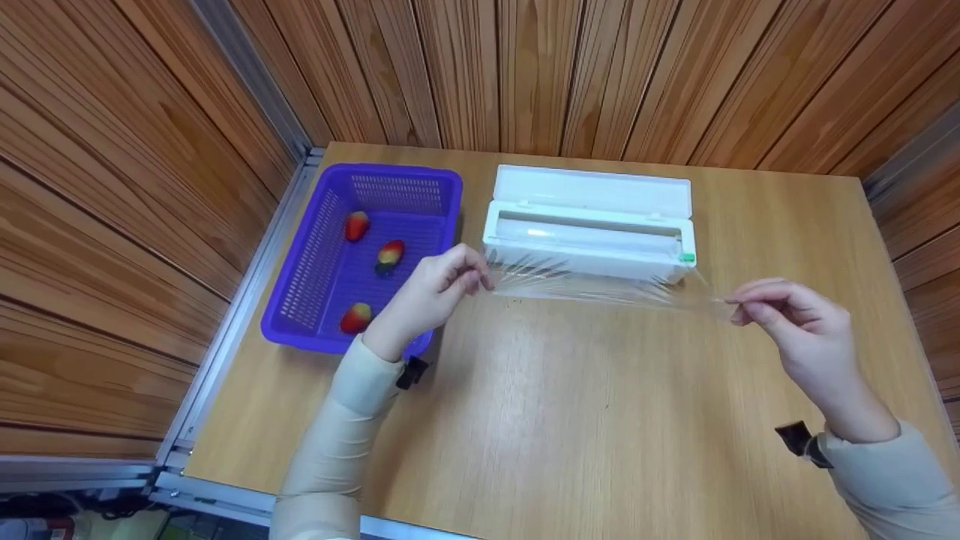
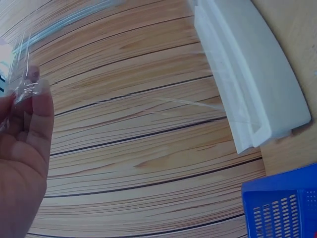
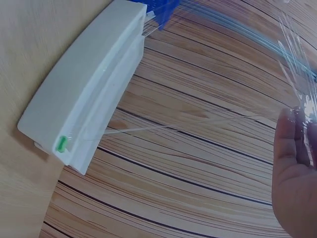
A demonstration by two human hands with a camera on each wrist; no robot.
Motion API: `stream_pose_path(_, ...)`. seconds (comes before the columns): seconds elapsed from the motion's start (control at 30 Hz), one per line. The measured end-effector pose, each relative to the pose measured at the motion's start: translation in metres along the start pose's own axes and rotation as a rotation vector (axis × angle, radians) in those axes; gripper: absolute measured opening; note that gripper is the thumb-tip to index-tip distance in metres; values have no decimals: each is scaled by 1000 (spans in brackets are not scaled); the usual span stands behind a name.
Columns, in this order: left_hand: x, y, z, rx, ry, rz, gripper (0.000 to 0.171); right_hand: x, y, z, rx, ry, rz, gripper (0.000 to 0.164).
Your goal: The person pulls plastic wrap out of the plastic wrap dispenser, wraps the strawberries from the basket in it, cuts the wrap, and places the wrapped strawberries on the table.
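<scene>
Nearest you, your left hand (image 1: 435, 289) and right hand (image 1: 795, 322) each pinch a front corner of the cling film (image 1: 600, 289), holding it stretched above the wooden surface (image 1: 585, 405). Each grip is a fingertip pinch on the sheet's free edge. Expect the film to be feather-light, limp and clingy, quick to wrinkle, fold onto itself or tear, so holding the corners under even tension suits it. The sheet runs back into the white dispenser (image 1: 592, 217), whose lid stands open. The surface below the film is bare, with room toward you. Left of the dispenser, the purple basket (image 1: 300, 300) holds three strawberries (image 1: 389, 256), near your left wrist. Wood-panelled walls close in behind.
</scene>
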State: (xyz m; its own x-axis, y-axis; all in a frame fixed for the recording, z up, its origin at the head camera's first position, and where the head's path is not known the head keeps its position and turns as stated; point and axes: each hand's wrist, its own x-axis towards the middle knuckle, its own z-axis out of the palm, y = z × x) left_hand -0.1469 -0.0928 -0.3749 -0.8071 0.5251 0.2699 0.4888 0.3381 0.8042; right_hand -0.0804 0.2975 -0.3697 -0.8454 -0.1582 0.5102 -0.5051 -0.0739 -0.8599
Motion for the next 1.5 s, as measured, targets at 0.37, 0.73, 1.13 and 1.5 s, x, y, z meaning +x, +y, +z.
stream_pose_path(0.37, -23, -11, 18, 0, -126, -64, 8, -24, 16, -2, 88, -178, 162, 21)
stream_pose_path(0.73, -54, -43, 58, 41, -269, -191, 9, -58, 50, -2, -14, -458, 461, 12)
stream_pose_path(1.13, -67, -85, 98, 280, -443, -295, 8, -102, 104, 12, -224, -490, 665, 9)
stream_pose_path(1.5, -68, -109, 124, 504, -498, -242, 8, -128, 143, 24, -573, -498, 590, 19)
